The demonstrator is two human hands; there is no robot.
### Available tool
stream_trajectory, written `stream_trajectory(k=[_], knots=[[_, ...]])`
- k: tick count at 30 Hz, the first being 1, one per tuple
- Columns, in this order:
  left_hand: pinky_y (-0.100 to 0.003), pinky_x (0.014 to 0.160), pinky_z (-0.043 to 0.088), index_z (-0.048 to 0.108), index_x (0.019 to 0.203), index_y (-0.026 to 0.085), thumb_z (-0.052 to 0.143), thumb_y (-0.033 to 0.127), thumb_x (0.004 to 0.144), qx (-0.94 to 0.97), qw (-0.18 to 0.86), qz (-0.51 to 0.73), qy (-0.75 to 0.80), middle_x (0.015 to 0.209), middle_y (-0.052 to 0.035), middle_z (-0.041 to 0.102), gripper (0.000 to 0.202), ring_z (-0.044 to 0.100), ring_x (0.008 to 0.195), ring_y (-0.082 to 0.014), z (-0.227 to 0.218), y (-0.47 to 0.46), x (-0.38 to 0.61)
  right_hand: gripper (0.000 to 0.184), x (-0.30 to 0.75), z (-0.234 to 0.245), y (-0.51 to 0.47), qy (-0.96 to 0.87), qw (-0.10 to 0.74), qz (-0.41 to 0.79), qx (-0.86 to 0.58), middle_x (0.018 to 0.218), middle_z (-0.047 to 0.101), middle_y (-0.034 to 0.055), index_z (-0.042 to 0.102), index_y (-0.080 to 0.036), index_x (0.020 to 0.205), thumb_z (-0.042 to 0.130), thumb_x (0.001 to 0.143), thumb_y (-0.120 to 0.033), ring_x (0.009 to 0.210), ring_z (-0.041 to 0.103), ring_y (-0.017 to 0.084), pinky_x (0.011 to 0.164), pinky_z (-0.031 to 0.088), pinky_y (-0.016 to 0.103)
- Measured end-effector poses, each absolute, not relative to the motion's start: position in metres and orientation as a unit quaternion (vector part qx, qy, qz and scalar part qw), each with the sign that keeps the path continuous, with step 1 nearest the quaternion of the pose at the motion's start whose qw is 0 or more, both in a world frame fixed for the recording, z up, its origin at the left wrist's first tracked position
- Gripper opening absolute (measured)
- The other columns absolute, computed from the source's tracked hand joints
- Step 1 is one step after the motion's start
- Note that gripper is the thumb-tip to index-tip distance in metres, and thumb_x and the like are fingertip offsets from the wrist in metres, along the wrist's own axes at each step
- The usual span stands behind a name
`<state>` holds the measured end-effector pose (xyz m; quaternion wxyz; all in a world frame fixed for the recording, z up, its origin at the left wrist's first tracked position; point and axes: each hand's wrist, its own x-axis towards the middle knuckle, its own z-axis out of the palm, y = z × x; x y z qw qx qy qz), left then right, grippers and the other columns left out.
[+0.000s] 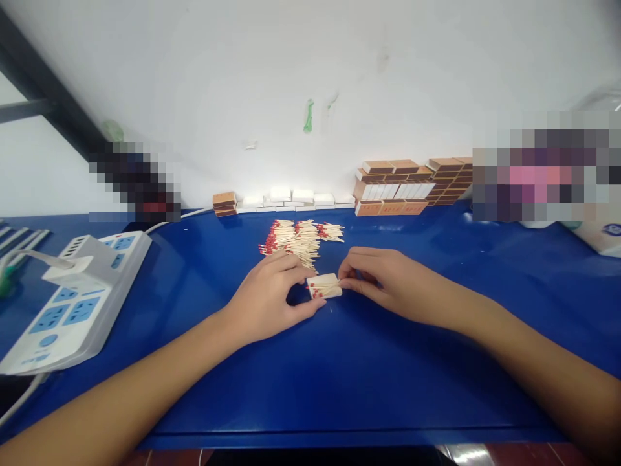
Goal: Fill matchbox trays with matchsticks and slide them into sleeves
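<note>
A small white matchbox tray [324, 285] with red-tipped matches in it lies on the blue table [310, 382]. My left hand [272, 298] holds its left end between thumb and fingers. My right hand [378, 277] has its fingers pressed together at the tray's right end, touching the matches. Just behind the tray lies a loose pile of matches [298, 239].
A white and blue power strip [72, 298] sits at the left with a plug in it. Along the wall stand white inner trays [291, 199] and stacked brown matchbox sleeves [412, 184]. A white packet [604, 236] lies at the far right.
</note>
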<state>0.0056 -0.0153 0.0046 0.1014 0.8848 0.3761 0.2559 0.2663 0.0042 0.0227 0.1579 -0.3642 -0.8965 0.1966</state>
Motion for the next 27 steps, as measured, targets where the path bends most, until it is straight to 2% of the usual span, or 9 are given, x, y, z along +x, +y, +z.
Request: stream_trajectory(k=[4,9,13,19,27], knots=[[-0.043,0.092,0.055,0.075,0.112,0.022,0.077,0.038,0.091,0.883,0.109,0.259,0.377,0.102,-0.0067,0.073,0.026,0.068,0.099,-0.0258,0.004,-0.015,0.006,0.015,0.262,0.021,0.003,-0.889,0.177,0.208,-0.368,0.090,0.070,0.0034,0.066,-0.022,0.095,0.058,0.104,-0.031,0.078,0.062,0.018,0.070,0.044,0.030],[-0.044,0.091,0.056,0.075,0.111,0.020,0.077,0.039,0.091,0.882,0.107,0.259,0.378,0.099,-0.0072,0.072,0.028,0.069,0.097,-0.0260,0.005,-0.016,0.006,0.014,0.259,0.022,0.000,-0.880,0.188,0.232,-0.370,0.090,0.068,0.0022,0.068,-0.023,0.098,0.059,0.104,-0.032,0.076,0.061,0.016,0.070,0.044,0.028],[-0.043,0.091,0.056,0.075,0.110,0.019,0.077,0.038,0.091,0.884,0.107,0.264,0.372,0.099,-0.0068,0.073,0.027,0.069,0.097,-0.0255,0.005,-0.016,0.006,0.014,0.256,0.019,-0.002,-0.876,0.194,0.234,-0.374,0.089,0.067,0.0022,0.069,-0.022,0.095,0.060,0.102,-0.029,0.075,0.059,0.015,0.069,0.044,0.028],[-0.042,0.091,0.056,0.075,0.111,0.020,0.077,0.038,0.091,0.881,0.111,0.272,0.371,0.101,-0.0069,0.073,0.027,0.069,0.098,-0.0253,0.004,-0.016,0.006,0.017,0.255,0.016,0.000,-0.852,0.215,0.263,-0.399,0.083,0.065,0.0009,0.071,-0.022,0.088,0.070,0.097,-0.035,0.069,0.055,0.014,0.063,0.042,0.027],[-0.043,0.091,0.056,0.074,0.110,0.021,0.077,0.037,0.091,0.884,0.110,0.268,0.366,0.102,-0.0071,0.073,0.025,0.069,0.100,-0.0259,0.004,-0.017,0.007,0.016,0.260,0.025,-0.001,-0.881,0.187,0.250,-0.357,0.083,0.068,0.0019,0.072,-0.022,0.091,0.064,0.100,-0.032,0.068,0.057,0.014,0.062,0.041,0.027]])
